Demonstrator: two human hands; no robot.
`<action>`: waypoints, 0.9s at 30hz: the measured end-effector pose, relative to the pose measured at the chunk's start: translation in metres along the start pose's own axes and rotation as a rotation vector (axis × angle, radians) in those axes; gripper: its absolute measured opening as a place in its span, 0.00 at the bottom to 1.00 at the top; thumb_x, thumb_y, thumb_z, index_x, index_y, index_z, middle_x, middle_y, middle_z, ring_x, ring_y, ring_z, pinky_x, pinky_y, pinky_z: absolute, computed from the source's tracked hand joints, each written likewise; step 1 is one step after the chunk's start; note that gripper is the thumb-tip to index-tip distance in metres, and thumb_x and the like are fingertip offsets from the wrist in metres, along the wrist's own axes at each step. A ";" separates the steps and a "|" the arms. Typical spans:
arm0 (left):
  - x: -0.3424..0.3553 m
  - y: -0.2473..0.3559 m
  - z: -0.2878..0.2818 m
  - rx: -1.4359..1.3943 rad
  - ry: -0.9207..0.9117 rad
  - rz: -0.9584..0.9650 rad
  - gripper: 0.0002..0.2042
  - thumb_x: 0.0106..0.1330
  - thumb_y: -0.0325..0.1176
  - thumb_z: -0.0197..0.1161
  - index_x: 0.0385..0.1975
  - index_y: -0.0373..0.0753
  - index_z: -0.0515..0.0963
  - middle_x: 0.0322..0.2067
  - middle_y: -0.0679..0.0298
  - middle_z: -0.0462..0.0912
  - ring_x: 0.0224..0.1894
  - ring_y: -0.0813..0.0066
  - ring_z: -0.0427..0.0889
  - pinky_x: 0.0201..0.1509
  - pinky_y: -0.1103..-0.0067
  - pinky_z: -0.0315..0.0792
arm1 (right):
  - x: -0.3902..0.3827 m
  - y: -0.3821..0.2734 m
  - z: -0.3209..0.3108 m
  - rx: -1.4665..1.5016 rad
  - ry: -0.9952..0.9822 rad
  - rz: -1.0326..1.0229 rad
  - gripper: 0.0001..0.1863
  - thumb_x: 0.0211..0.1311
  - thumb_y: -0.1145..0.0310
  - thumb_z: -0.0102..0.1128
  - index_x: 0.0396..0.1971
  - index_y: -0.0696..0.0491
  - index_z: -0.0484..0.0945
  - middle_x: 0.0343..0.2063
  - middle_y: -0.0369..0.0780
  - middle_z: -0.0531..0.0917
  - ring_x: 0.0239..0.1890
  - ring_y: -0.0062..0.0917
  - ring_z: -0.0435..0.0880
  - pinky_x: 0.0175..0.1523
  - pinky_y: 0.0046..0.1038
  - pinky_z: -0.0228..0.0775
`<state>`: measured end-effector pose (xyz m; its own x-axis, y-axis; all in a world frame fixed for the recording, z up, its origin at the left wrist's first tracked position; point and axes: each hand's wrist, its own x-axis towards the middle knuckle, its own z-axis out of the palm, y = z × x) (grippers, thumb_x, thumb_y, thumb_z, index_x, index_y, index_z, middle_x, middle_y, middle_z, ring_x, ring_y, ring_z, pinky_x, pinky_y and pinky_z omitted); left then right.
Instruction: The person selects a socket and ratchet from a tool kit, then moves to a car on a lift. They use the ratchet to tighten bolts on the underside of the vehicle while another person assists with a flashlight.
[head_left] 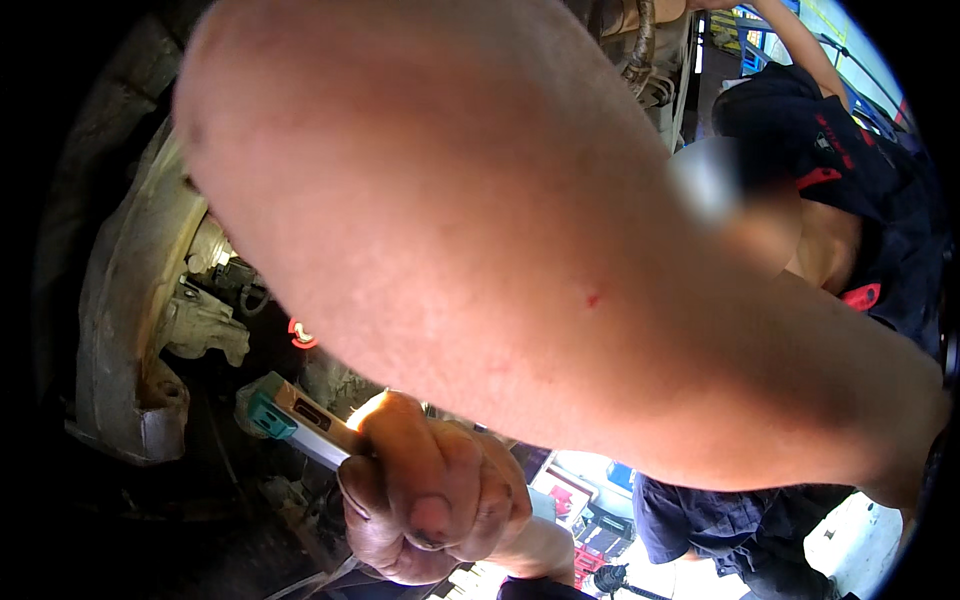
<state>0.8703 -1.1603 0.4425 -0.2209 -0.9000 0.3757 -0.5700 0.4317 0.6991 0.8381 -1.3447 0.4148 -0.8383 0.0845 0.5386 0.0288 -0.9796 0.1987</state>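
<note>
A bare forearm (480, 250) very close to the camera crosses from the upper left to the right edge and covers much of the view. It appears to be my left arm; its hand is out of sight. Low in the middle, my right hand (440, 495) is closed, fingers curled round a slim silver bar-shaped tool (318, 428) with a teal end cap and a dark slot. That tool points up and left toward dark machinery. Its lower part is hidden in the fist, and a bright glow (368, 408) shows at the knuckles. The tool's exact kind is unclear.
A curved, dirty metal frame part (130, 300) stands at the left, with a cast bracket (205, 325) beside it. Hoses (642, 45) run at the top. A co-worker in a dark shirt (890, 190) is at the right; another person's dark trousers (730, 530) show below.
</note>
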 end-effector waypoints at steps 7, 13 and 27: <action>0.004 0.001 0.000 -0.010 -0.028 -0.021 0.19 0.79 0.48 0.46 0.33 0.36 0.68 0.15 0.68 0.66 0.07 0.84 0.57 0.09 0.83 0.51 | 0.004 0.005 0.002 -0.022 0.005 -0.016 0.13 0.57 0.64 0.62 0.29 0.60 0.78 0.22 0.49 0.80 0.24 0.42 0.82 0.26 0.39 0.73; 0.011 0.003 0.001 0.058 -0.058 0.033 0.19 0.79 0.47 0.45 0.33 0.35 0.67 0.15 0.67 0.66 0.07 0.84 0.57 0.09 0.83 0.51 | 0.008 0.002 0.011 0.036 0.030 -0.017 0.13 0.59 0.63 0.61 0.31 0.60 0.78 0.22 0.49 0.80 0.25 0.43 0.82 0.27 0.40 0.73; 0.016 -0.001 0.002 0.135 -0.133 0.059 0.15 0.81 0.43 0.41 0.33 0.41 0.63 0.12 0.70 0.60 0.05 0.85 0.56 0.03 0.84 0.50 | 0.023 0.013 0.009 -0.018 0.032 -0.029 0.13 0.62 0.62 0.60 0.33 0.59 0.78 0.23 0.50 0.81 0.27 0.46 0.82 0.30 0.41 0.72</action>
<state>0.8656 -1.1753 0.4462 -0.3543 -0.8773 0.3238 -0.6521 0.4799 0.5868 0.8241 -1.3536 0.4375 -0.8557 0.1077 0.5062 -0.0054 -0.9799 0.1993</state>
